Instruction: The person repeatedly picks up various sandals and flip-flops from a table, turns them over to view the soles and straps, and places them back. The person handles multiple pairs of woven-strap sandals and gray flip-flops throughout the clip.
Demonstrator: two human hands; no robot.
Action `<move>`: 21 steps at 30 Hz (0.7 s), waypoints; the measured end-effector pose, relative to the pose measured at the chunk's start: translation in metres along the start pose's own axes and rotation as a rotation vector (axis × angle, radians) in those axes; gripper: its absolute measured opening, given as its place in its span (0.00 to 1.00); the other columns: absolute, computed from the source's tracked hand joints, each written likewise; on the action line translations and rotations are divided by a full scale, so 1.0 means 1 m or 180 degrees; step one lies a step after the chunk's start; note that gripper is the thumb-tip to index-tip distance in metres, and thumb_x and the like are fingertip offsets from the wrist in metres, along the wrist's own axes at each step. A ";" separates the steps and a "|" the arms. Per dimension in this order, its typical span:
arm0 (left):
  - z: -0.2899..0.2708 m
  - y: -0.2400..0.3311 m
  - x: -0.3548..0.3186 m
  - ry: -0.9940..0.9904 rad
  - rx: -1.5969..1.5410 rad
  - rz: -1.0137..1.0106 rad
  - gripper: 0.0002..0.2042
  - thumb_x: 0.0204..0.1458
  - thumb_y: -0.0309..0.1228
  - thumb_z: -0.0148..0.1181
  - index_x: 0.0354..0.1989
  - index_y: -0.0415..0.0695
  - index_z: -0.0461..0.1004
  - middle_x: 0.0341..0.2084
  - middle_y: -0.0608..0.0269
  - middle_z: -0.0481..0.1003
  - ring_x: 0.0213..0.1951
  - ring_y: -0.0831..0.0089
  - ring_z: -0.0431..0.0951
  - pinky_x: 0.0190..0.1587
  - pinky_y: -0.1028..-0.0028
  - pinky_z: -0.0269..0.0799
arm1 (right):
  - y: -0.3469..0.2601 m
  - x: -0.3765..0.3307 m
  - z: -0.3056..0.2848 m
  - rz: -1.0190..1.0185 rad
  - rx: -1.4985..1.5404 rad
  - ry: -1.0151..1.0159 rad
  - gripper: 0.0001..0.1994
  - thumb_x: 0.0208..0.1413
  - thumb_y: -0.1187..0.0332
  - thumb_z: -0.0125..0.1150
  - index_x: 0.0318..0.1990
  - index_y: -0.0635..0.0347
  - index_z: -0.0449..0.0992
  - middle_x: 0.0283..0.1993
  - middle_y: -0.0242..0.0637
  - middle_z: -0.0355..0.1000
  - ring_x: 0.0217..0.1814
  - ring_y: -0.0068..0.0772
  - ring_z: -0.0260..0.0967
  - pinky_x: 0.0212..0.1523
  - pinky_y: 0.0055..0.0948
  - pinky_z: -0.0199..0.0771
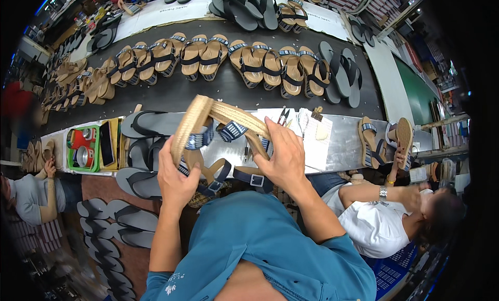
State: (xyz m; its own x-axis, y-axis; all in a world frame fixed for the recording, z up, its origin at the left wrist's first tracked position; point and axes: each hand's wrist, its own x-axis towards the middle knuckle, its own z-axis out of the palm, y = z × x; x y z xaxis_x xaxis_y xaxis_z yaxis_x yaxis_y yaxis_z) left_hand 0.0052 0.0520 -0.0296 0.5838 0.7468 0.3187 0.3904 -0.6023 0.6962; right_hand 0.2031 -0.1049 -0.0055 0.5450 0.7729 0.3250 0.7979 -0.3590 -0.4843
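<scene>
Offers passage over metal bench [343, 140] between white papers [316, 153] and sandal at right [367, 137], and over dark worktop [166, 96] short of sandal row [212, 59]. Is obstructed centrally by held sandals [194, 118], leftward by grey flip-flops [169, 119] and green basket [97, 146].

I have both hands in a curled grip, the left hand [176, 180] and right hand [285, 159] well apart. Below the left fingers [167, 149] I see the left forearm [164, 236] rising nearly upright, with the left thumb [193, 177] slanting up toward the other hand. The right forearm [321, 215] slants in from below and right of the right fingers [274, 128], the right thumb [263, 166] beneath them.
</scene>
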 end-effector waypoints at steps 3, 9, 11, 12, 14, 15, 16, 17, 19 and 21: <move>0.003 -0.001 0.001 0.0083 -0.0177 0.0037 0.36 0.39 0.25 0.66 0.62 0.38 0.61 0.47 0.46 0.70 0.48 0.50 0.75 0.51 0.61 0.71 | 0.000 -0.005 0.004 -0.0068 -0.0026 0.0300 0.35 0.38 0.68 0.68 0.60 0.64 0.68 0.51 0.42 0.72 0.53 0.45 0.68 0.54 0.40 0.62; 0.000 -0.012 0.008 0.0406 -0.0124 0.0595 0.37 0.37 0.23 0.65 0.62 0.38 0.61 0.49 0.45 0.71 0.47 0.49 0.75 0.52 0.60 0.71 | -0.001 -0.007 0.001 0.0057 -0.0045 0.0677 0.33 0.40 0.68 0.70 0.59 0.64 0.69 0.53 0.44 0.72 0.55 0.46 0.67 0.55 0.41 0.62; -0.002 -0.015 0.009 0.0478 -0.0112 0.0698 0.37 0.36 0.23 0.65 0.61 0.37 0.61 0.49 0.44 0.71 0.47 0.49 0.75 0.52 0.60 0.71 | -0.001 -0.005 -0.001 -0.0005 -0.0153 0.0825 0.34 0.40 0.68 0.70 0.59 0.64 0.69 0.53 0.45 0.72 0.55 0.47 0.67 0.55 0.41 0.62; -0.003 -0.015 0.010 0.0477 -0.0109 0.0675 0.36 0.36 0.23 0.65 0.61 0.38 0.62 0.50 0.43 0.71 0.49 0.48 0.75 0.52 0.60 0.72 | 0.000 -0.005 -0.001 -0.0077 -0.0211 0.0907 0.35 0.39 0.68 0.71 0.59 0.65 0.69 0.54 0.46 0.72 0.55 0.47 0.67 0.56 0.41 0.62; -0.004 -0.013 0.013 0.0476 -0.0086 0.0733 0.36 0.36 0.23 0.65 0.61 0.38 0.62 0.51 0.43 0.71 0.50 0.48 0.75 0.52 0.60 0.72 | -0.002 -0.005 -0.004 -0.0096 -0.0234 0.0904 0.35 0.39 0.69 0.71 0.59 0.65 0.69 0.54 0.46 0.72 0.55 0.47 0.67 0.56 0.41 0.62; -0.004 -0.012 0.014 0.0476 -0.0072 0.0759 0.36 0.36 0.23 0.65 0.61 0.38 0.63 0.51 0.43 0.71 0.50 0.48 0.75 0.52 0.60 0.72 | -0.002 -0.006 -0.005 -0.0108 -0.0242 0.0900 0.35 0.39 0.69 0.71 0.59 0.65 0.69 0.54 0.46 0.72 0.55 0.47 0.67 0.57 0.41 0.62; -0.005 -0.010 0.016 0.0502 -0.0066 0.0802 0.36 0.36 0.24 0.65 0.60 0.38 0.63 0.52 0.43 0.71 0.51 0.47 0.75 0.53 0.59 0.72 | -0.001 -0.006 -0.005 -0.0168 -0.0277 0.0930 0.35 0.38 0.70 0.71 0.59 0.66 0.68 0.55 0.47 0.72 0.55 0.48 0.67 0.57 0.41 0.61; -0.006 -0.007 0.018 0.0513 -0.0034 0.0820 0.35 0.36 0.25 0.65 0.60 0.38 0.64 0.52 0.43 0.71 0.51 0.48 0.75 0.53 0.59 0.72 | -0.001 -0.007 -0.004 -0.0181 -0.0272 0.0951 0.35 0.38 0.70 0.71 0.59 0.67 0.68 0.55 0.47 0.72 0.55 0.48 0.67 0.58 0.41 0.61; -0.007 -0.009 0.020 0.0543 0.0007 0.0911 0.36 0.35 0.26 0.66 0.60 0.39 0.64 0.52 0.44 0.71 0.51 0.48 0.75 0.54 0.59 0.72 | -0.002 -0.008 -0.004 -0.0200 -0.0280 0.0999 0.35 0.38 0.70 0.71 0.59 0.67 0.68 0.55 0.47 0.71 0.55 0.48 0.67 0.58 0.41 0.61; -0.010 -0.011 0.019 0.0569 0.0043 0.0953 0.36 0.35 0.26 0.66 0.60 0.39 0.63 0.52 0.44 0.71 0.51 0.49 0.75 0.53 0.60 0.72 | -0.002 -0.007 -0.004 -0.0313 -0.0308 0.1063 0.36 0.38 0.71 0.71 0.60 0.67 0.67 0.55 0.47 0.71 0.56 0.48 0.67 0.58 0.41 0.61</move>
State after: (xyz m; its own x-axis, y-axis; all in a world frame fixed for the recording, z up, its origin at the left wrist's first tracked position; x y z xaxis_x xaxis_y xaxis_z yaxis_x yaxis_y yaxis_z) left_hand 0.0053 0.0757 -0.0247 0.5404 0.5732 0.6160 0.2307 -0.8050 0.5467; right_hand 0.1983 -0.1116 -0.0039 0.5058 0.5983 0.6215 0.8626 -0.3516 -0.3636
